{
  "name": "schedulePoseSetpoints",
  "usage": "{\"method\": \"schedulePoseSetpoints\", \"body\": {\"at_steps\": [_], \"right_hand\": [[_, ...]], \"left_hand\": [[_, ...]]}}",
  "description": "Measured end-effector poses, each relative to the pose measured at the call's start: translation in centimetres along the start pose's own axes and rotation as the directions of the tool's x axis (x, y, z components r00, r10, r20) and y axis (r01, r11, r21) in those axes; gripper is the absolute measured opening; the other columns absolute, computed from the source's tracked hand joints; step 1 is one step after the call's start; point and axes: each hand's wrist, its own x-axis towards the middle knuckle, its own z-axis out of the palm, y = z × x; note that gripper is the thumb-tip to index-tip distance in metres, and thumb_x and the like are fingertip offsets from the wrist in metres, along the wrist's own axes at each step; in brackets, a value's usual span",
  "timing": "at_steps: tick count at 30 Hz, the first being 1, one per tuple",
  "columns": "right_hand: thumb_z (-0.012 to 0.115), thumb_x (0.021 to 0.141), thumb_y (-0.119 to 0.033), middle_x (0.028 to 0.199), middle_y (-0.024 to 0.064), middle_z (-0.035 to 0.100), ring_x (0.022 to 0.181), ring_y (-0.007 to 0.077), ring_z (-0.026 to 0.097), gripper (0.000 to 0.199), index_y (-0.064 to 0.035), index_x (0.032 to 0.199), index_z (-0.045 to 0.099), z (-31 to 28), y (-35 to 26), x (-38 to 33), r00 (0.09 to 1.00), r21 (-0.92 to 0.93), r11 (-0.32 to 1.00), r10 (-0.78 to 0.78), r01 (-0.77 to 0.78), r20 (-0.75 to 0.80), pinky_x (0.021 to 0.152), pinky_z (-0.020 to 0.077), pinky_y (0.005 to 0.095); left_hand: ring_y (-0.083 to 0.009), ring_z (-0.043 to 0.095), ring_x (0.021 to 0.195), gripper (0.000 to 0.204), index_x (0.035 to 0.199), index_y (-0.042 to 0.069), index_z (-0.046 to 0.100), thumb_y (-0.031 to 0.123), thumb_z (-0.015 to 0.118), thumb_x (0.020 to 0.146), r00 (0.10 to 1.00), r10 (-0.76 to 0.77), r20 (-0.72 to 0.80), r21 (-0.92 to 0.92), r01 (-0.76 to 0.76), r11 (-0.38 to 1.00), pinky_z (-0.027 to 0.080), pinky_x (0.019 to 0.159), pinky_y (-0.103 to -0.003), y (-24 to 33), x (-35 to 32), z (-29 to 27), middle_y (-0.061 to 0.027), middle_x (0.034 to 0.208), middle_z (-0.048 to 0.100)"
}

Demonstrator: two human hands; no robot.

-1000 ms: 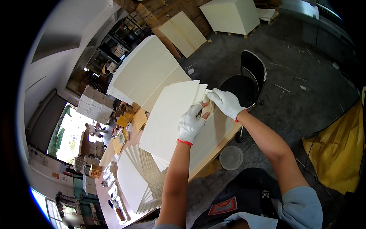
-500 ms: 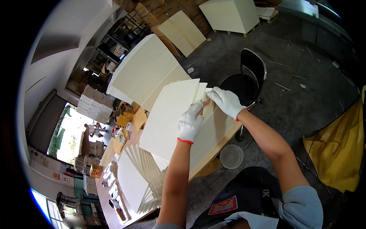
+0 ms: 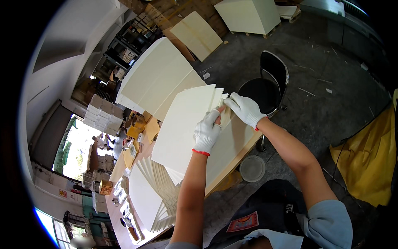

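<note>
Both my hands wear white knit gloves with red cuffs. My left hand [image 3: 208, 131] is closed at the near right edge of a stack of cream-white sheets [image 3: 182, 120], its bare-tipped finger and thumb pinching the sheet edges. Right beside it, my right hand [image 3: 246, 109] bends over the stack's right corner, fingers together and gripping the sheet edges there. The fingertips of both hands almost meet; just how many sheets lie between them is hidden. The upper sheets sit stepped, with their corners offset. A second pile of fanned white sheets [image 3: 143, 195] lies nearer, left of my left forearm.
A wooden worktable [image 3: 236, 159] carries the piles. Beyond stands a tall cream stack [image 3: 166, 79]. A black chair [image 3: 265, 89] is at the right, and a round translucent tub [image 3: 252, 169] is below the table edge. Yellow cloth [image 3: 365, 162] hangs at far right. Tools in a white tray [image 3: 132, 226] lie at left.
Both hands stay at the sheet corners. My left fingertips have moved slightly up and right, closer to my right hand. The view has shifted a little.
</note>
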Motion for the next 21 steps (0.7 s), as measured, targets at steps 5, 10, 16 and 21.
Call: {"method": "schedulePoseSetpoints", "body": {"at_steps": [5,10,16,21], "right_hand": [[0.045,0.109,-0.048,0.085,0.0221,0.072,0.083,0.0428,0.070,0.042,-0.0086,0.109,0.060,0.3,0.7,0.0,0.999,0.008,1.000,-0.015,0.016,-0.038,0.073,0.0518,0.0544],[0.044,0.109,-0.048,0.084,0.0223,0.071,0.082,0.0431,0.069,0.042,-0.0084,0.109,0.060,0.3,0.7,-0.1,0.998,0.004,1.000,-0.028,0.028,-0.058,0.073,0.0513,0.0551],[0.052,0.107,-0.047,0.088,0.0196,0.073,0.084,0.0411,0.071,0.040,-0.0089,0.109,0.061,-1.0,0.0,-0.3,0.996,-0.033,0.999,-0.027,0.025,-0.080,0.075,0.0530,0.0517],[0.063,0.102,-0.045,0.104,0.0110,0.073,0.099,0.0278,0.071,0.039,-0.0098,0.120,0.065,0.0,-3.2,-1.0,0.910,0.720,0.667,0.396,-0.193,-0.122,0.080,0.0551,0.0409]], "left_hand": [[-0.0324,0.070,0.090,0.026,0.122,0.022,0.075,0.020,0.071,0.096,0.999,0.004,0.051,0.031,-0.005,1.000,0.057,0.080,-0.041,0.7,0.3,-0.2,-0.0099,0.105,0.071],[-0.0271,0.067,0.079,0.031,0.120,0.019,0.077,0.017,0.080,0.089,0.997,0.071,-0.013,0.050,-0.070,0.996,0.054,0.075,-0.038,1.1,0.0,-0.1,-0.0105,0.090,0.067],[-0.0308,0.071,0.083,0.032,0.123,0.028,0.075,0.018,0.073,0.092,0.998,0.056,0.004,0.144,-0.056,0.988,0.059,0.075,-0.043,1.4,-0.1,-0.1,-0.0080,0.097,0.071],[-0.0315,0.072,0.084,0.043,0.135,0.024,0.069,0.014,0.069,0.093,0.998,0.037,-0.053,0.192,-0.026,0.981,0.059,0.074,-0.045,0.5,-0.6,0.5,-0.0092,0.096,0.070]]}}
